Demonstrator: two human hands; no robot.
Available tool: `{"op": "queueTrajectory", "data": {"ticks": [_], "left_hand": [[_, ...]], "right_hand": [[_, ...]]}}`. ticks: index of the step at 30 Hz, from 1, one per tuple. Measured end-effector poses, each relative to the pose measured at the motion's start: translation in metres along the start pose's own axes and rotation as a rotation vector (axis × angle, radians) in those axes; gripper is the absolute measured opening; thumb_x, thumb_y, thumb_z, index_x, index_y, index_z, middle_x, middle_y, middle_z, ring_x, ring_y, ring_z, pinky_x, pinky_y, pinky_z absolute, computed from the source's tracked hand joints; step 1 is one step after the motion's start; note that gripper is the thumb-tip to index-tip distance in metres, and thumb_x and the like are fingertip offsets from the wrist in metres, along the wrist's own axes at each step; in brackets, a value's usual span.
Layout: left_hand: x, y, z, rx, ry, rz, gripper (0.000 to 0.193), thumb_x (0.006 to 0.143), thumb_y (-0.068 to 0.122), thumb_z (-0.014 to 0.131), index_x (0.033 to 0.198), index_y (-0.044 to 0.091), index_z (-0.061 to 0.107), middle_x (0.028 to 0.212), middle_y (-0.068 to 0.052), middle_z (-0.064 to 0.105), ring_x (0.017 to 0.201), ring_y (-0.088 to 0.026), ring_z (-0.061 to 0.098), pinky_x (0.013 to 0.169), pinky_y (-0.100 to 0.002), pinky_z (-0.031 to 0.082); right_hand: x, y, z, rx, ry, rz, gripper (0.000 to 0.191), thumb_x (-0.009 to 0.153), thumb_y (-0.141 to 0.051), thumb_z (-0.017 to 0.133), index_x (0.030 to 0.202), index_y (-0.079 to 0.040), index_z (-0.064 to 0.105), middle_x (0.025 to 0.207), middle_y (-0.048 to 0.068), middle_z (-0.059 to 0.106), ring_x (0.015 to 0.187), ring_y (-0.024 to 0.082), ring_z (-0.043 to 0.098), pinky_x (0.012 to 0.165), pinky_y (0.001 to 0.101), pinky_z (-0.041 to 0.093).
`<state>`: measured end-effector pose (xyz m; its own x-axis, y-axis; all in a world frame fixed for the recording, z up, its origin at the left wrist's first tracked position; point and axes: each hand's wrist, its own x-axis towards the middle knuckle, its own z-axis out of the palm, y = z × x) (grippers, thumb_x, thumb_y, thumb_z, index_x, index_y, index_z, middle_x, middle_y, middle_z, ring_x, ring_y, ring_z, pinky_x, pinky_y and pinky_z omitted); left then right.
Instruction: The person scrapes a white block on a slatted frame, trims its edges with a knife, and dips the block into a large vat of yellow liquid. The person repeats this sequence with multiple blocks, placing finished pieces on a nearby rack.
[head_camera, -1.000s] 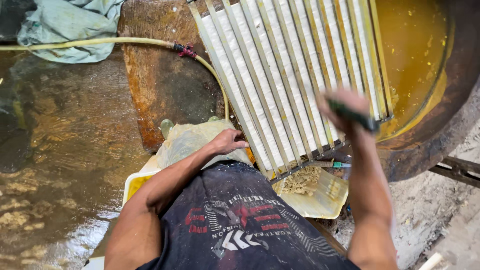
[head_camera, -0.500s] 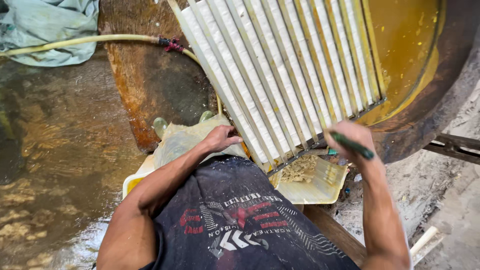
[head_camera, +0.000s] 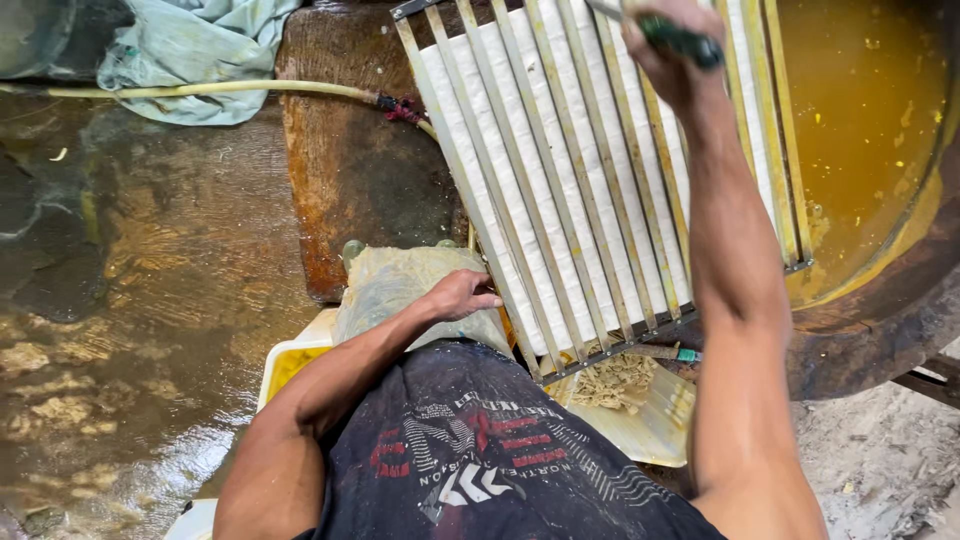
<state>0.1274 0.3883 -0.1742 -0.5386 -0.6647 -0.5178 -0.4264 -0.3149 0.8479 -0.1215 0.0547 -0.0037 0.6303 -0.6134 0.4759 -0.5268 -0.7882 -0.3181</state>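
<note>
A metal rack (head_camera: 560, 190) of long pale strips between thin rails slants over a big round pan of yellow liquid (head_camera: 860, 120). My right hand (head_camera: 665, 50) is stretched far up the rack, fist shut on a green-handled tool (head_camera: 685, 40). My left hand (head_camera: 462, 293) rests on a plastic-wrapped bundle (head_camera: 400, 285) by the rack's lower left corner, fingers touching the rack's edge. Below the rack's bottom edge, a yellow tray (head_camera: 640, 425) holds a heap of pale scrapings (head_camera: 612, 380).
Wet muddy floor (head_camera: 120, 330) lies to the left. A yellowish hose (head_camera: 220, 90) runs across it to a rusty brown slab (head_camera: 350, 170). A pale green cloth (head_camera: 180, 45) sits at top left. Another green-handled tool (head_camera: 665, 353) lies under the rack's bottom edge.
My right hand has moved with the green-handled tool from the rack's bottom edge up to its top. My left hand stays on the bundle.
</note>
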Motion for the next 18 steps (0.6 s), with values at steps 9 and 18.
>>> {"op": "queueTrajectory", "data": {"ticks": [9, 18], "left_hand": [[0.007, 0.003, -0.007, 0.007, -0.06, 0.023, 0.049, 0.088, 0.036, 0.077, 0.122, 0.002, 0.071, 0.113, -0.021, 0.075, 0.103, -0.031, 0.073, 0.094, -0.041, 0.054], [0.001, 0.003, 0.0, -0.033, -0.01, 0.006, 0.045, 0.09, 0.032, 0.075, 0.122, 0.001, 0.07, 0.115, -0.018, 0.076, 0.104, -0.028, 0.074, 0.092, -0.039, 0.056]], "right_hand": [[-0.241, -0.142, -0.166, 0.291, -0.293, 0.396, 0.037, 0.106, -0.039, 0.063, 0.094, -0.005, 0.07, 0.078, 0.005, 0.069, 0.058, 0.007, 0.061, 0.05, 0.0209, 0.049], [-0.019, 0.009, -0.061, 0.057, 0.005, -0.019, 0.01, 0.115, -0.014, 0.07, 0.112, -0.006, 0.077, 0.092, 0.008, 0.073, 0.084, 0.019, 0.069, 0.075, 0.033, 0.058]]}}
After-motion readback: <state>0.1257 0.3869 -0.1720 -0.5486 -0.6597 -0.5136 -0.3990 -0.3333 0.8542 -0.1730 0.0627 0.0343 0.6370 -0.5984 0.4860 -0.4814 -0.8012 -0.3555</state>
